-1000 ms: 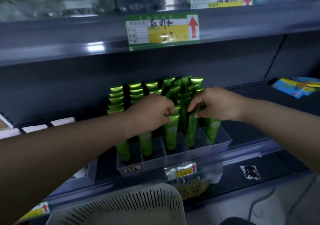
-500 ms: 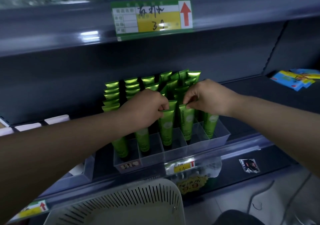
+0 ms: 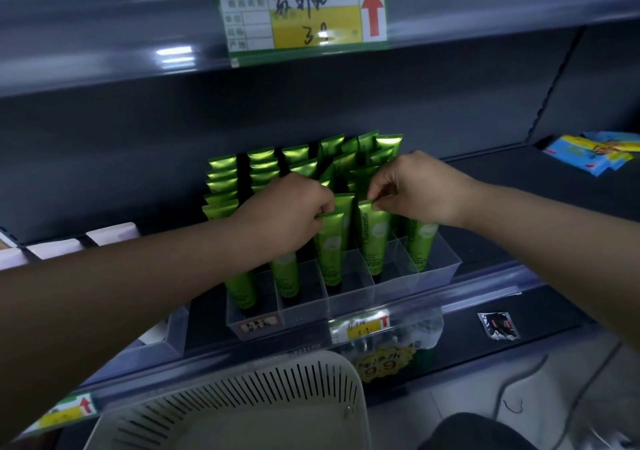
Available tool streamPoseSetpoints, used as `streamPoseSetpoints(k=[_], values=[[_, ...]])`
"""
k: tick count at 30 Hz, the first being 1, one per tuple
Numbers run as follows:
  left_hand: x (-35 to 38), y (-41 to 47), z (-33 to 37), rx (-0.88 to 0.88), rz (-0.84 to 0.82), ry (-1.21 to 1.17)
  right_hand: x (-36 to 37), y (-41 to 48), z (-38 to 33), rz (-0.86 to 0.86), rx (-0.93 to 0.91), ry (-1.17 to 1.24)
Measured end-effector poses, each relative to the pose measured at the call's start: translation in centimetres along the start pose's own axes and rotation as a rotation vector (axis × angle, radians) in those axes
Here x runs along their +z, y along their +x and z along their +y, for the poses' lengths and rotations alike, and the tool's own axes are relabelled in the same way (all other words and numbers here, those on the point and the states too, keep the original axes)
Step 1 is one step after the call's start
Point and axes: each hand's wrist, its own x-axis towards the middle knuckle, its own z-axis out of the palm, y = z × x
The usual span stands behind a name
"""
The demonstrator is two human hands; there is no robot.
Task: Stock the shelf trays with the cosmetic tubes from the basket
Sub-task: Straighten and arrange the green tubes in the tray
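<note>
A clear divided tray (image 3: 349,302) stands on the dark shelf, its lanes filled with rows of upright green cosmetic tubes (image 3: 223,186). My left hand (image 3: 291,214) pinches the top crimp of the front tube in the third lane (image 3: 330,245). My right hand (image 3: 412,190) pinches the top corner of the front "Chamomile" tube (image 3: 375,236) in the fourth lane. Another front tube (image 3: 420,241) stands in the rightmost lane, beside my right wrist. The white slotted basket (image 3: 242,404) sits below the shelf edge; what I can see of its inside is bare.
A green and yellow price tag (image 3: 301,16) hangs from the upper shelf. Blue packets (image 3: 592,153) lie at the far right. Pale boxes (image 3: 79,241) line the left. A small dark sachet (image 3: 498,325) rests on the lower ledge, with a cable (image 3: 519,384) on the floor.
The view has tilted down a little. Both hands stay at the front tubes; my right hand has drawn the fourth-lane tube forward so that its label faces out.
</note>
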Motion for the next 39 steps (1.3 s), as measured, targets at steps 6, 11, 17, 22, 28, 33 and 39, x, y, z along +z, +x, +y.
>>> streamPoseSetpoints(k=[6,11,17,22,28,33,39], values=[[0.0,-0.2,0.2,0.013,-0.005,0.009,0.1,-0.2,-0.1,-0.006,0.005,0.002],[-0.2,-0.2,0.2,0.007,-0.004,-0.019,-0.3,-0.4,-0.4,0.002,0.018,0.047],[-1.4,0.2,0.2,-0.016,0.098,-0.092,-1.3,0.2,-0.7,0.089,0.039,0.126],[-3.1,1.9,-1.0,-0.068,0.172,-0.137,-1.8,1.2,-1.4,0.136,0.052,0.165],[-3.2,3.9,-2.4,-0.103,0.097,-0.1,-0.8,2.4,-2.6,0.044,0.034,0.103],[-2.2,4.9,-2.6,-0.113,0.016,-0.083,0.5,3.0,-2.9,-0.016,0.032,0.054],[-1.3,5.0,-3.0,-0.099,-0.02,-0.055,1.1,3.5,-2.9,-0.029,0.041,0.008]])
